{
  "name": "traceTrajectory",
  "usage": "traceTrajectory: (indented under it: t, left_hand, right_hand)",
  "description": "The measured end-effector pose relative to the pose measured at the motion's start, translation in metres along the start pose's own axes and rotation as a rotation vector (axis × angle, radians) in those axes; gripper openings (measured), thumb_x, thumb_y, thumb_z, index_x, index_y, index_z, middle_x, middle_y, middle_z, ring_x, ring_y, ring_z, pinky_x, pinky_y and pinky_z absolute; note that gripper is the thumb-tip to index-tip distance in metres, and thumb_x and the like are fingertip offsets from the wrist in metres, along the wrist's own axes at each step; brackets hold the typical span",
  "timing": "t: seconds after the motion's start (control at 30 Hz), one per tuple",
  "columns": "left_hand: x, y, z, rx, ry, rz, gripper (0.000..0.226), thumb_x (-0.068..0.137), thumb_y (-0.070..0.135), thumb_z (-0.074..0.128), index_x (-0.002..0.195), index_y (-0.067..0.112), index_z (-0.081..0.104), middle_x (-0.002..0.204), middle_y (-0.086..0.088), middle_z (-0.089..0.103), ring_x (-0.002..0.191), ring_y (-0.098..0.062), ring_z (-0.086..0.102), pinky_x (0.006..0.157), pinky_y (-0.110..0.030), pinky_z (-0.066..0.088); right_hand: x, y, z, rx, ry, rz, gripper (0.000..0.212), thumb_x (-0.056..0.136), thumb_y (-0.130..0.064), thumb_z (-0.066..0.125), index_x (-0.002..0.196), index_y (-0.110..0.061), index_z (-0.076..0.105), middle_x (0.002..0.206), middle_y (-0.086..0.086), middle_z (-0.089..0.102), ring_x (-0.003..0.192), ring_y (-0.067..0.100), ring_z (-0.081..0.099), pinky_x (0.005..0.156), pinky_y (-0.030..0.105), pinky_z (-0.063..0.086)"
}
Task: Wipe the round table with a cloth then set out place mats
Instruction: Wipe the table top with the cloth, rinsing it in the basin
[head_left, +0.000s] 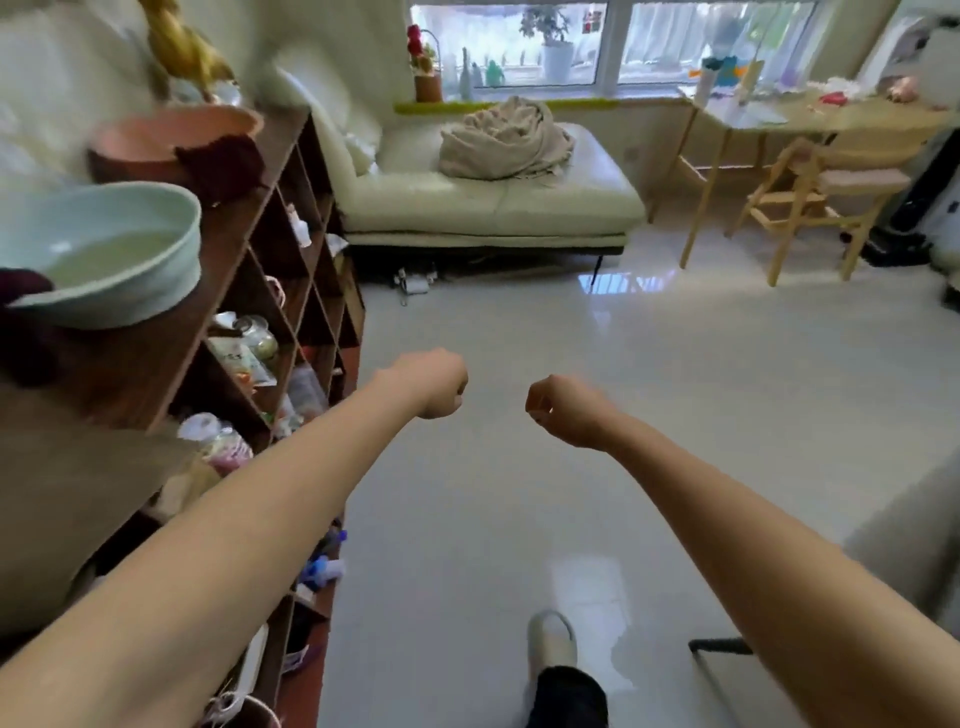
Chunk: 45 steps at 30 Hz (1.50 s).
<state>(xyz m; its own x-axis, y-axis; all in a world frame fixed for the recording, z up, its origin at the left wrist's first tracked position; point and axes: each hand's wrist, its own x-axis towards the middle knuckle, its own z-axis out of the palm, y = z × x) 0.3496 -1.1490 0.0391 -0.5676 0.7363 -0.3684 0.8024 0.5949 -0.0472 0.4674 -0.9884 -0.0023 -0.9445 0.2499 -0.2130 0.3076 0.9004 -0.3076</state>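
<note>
Both bare arms are reaching forward over the floor, at about the same height. The left hand is making a fist, the fingers curled in and holding nothing. The right hand is doing the same, its knuckles turned toward the left one; the two fists are staying near each other but apart. Neither hand is carrying a cloth.

Below the arms the pale glossy floor is reflecting the window light. One foot in a light slipper is standing on it, near the bottom edge.

At the left a dark wooden shelf unit is running along the wall, its compartments filled with jars and small things. On its top a pale green basin is sitting, and behind it a pink basin, somewhat blurred. A dark red cloth is hanging over the pink basin's rim.

Further back a cream sofa is standing under the window, with a crumpled beige blanket lying on it. At the right a light wooden table with a wooden chair is standing. A round table and place mats are not appearing in this view.
</note>
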Motion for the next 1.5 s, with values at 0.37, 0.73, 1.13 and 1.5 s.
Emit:
traceTrajectory:
  t: [0.37,0.73,1.13,1.5]
  left_hand:
    - [0.01,-0.182,-0.05,-0.347,0.287,-0.673,0.03,0.092,0.029,0.054,0.12,0.026,0.062,0.12,-0.003,0.063,0.111,-0.026,0.058,0.09,-0.038,0.049]
    - [-0.083,-0.341,-0.018,-0.519,0.59,-1.266,0.047,0.094,0.022,0.056,0.139,0.013,0.045,0.14,-0.01,0.046,0.125,-0.029,0.048,0.101,-0.042,0.042]
    - [-0.109,-0.48,0.036,-0.87,0.607,-1.499,0.061,0.099,0.028,0.052,0.15,0.009,0.025,0.153,-0.012,0.032,0.138,-0.028,0.035,0.112,-0.038,0.031]
    - [-0.085,-0.481,0.059,-0.832,0.836,-1.76,0.007,0.093,0.018,0.061,0.093,0.011,0.06,0.099,-0.006,0.063,0.094,-0.021,0.058,0.077,-0.027,0.041]
  right_hand:
    - [0.256,-0.13,-0.062,-0.024,-0.062,-0.562,0.021,0.093,-0.015,0.05,0.094,-0.012,0.07,0.095,0.004,0.07,0.086,0.022,0.065,0.078,0.036,0.055]
    - [0.364,-0.359,-0.045,0.105,-0.099,-1.036,0.027,0.088,-0.013,0.052,0.109,-0.01,0.07,0.103,0.008,0.072,0.094,0.027,0.067,0.083,0.038,0.053]
    - [0.421,-0.536,0.007,0.042,-0.323,-1.211,0.046,0.091,-0.003,0.044,0.136,-0.011,0.051,0.134,0.011,0.057,0.122,0.029,0.054,0.101,0.037,0.042]
    - [0.468,-0.613,0.054,-0.111,-0.453,-1.549,0.011,0.084,-0.015,0.064,0.094,-0.014,0.058,0.105,0.003,0.057,0.113,0.028,0.05,0.084,0.034,0.041]
